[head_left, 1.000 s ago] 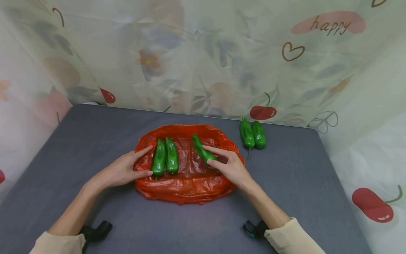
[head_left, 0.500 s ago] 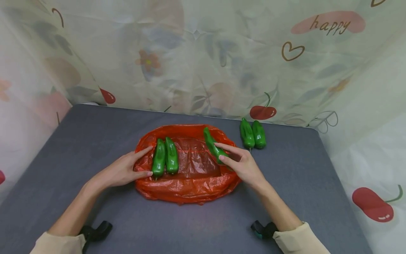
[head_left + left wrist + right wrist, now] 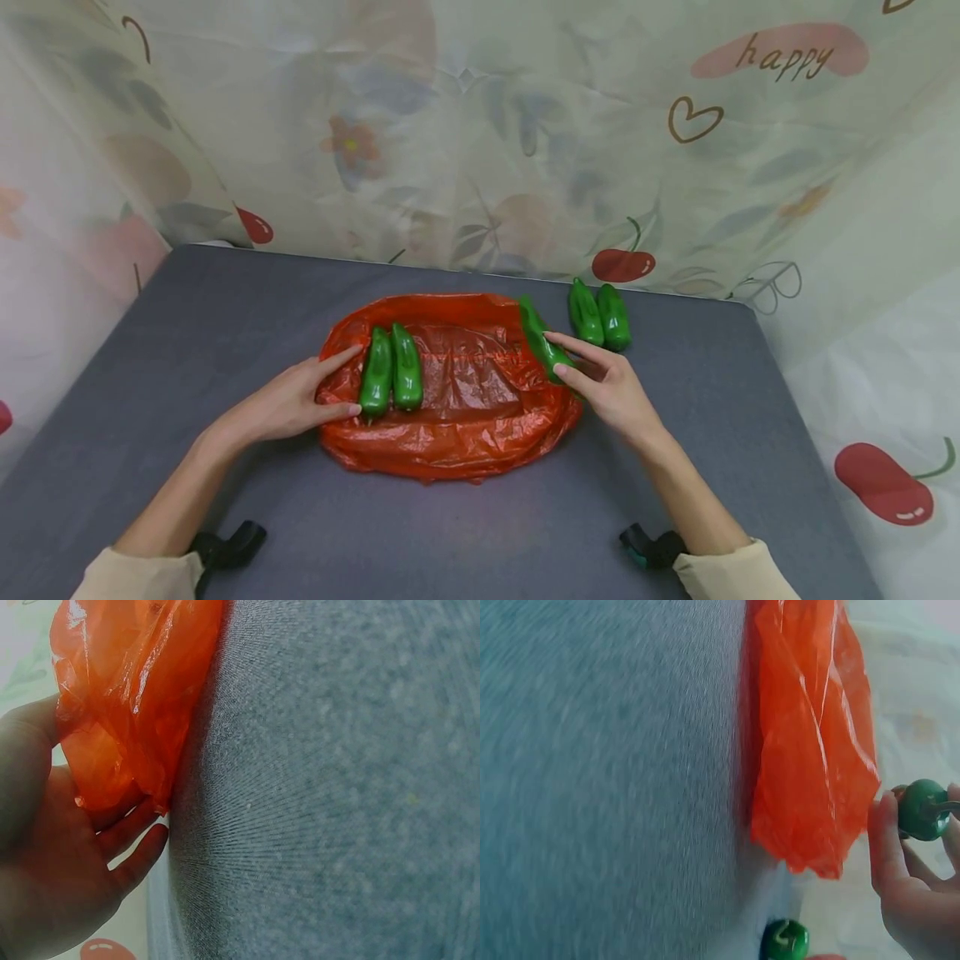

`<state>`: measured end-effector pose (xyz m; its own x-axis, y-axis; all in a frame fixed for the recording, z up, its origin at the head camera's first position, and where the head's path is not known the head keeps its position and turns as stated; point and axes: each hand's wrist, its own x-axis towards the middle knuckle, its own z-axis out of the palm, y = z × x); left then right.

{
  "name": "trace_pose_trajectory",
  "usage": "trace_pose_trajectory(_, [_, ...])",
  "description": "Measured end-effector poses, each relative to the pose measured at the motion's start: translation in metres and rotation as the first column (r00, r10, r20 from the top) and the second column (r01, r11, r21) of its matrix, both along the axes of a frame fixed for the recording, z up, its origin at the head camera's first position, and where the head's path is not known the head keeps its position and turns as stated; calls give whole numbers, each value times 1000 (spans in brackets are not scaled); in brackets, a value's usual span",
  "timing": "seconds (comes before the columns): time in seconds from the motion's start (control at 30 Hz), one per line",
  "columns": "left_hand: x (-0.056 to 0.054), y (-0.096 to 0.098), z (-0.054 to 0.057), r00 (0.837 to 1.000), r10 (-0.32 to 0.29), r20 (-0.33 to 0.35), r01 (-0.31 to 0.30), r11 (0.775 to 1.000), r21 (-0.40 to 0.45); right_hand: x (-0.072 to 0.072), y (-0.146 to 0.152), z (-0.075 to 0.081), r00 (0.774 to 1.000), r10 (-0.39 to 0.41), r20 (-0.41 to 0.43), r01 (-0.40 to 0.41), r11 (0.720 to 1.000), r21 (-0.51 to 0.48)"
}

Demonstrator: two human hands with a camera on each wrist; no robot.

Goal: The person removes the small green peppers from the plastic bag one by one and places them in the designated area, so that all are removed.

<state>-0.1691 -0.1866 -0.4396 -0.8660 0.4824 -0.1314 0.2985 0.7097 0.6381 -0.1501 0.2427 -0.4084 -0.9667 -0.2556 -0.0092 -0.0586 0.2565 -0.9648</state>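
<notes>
An orange-red plastic bag point(image 3: 457, 446) lies with its mouth spread wide on the grey table. My left hand point(image 3: 288, 404) holds the bag's left rim, thumb and forefinger reaching over the edge; in the left wrist view its other fingers point(image 3: 135, 832) lie against the bag's outer side. Inside the bag, on the left, two green peppers point(image 3: 376, 375) rest side by side. My right hand point(image 3: 618, 396) pinches another green pepper point(image 3: 536, 333) between thumb and fingers, raised over the bag's right rim. In the right wrist view this pepper point(image 3: 922, 810) shows its stem end.
Two more green peppers point(image 3: 613, 317) lie together near the table's back edge, right of the bag. Behind the grey table point(image 3: 450, 542) hangs a printed curtain point(image 3: 465, 150). Black wrist mounts point(image 3: 232, 546) sit at both cuffs.
My right hand has moved the pepper rightward, from over the bag's middle to its right rim. My left hand and the two peppers in the bag have stayed put.
</notes>
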Motion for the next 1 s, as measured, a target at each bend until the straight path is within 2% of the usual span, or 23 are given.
trace_pose_trajectory(0.63, [-1, -1, -4, 1000, -2, -7, 2, 1000, 10, -5, 36, 1, 990, -143, -1, 142, 981, 129])
trace_pose_trajectory(1.0, [-1, -1, -4, 1000, 0, -13, 0, 1000, 17, -8, 55, -1, 981, -188, -41, 192, 971, 142])
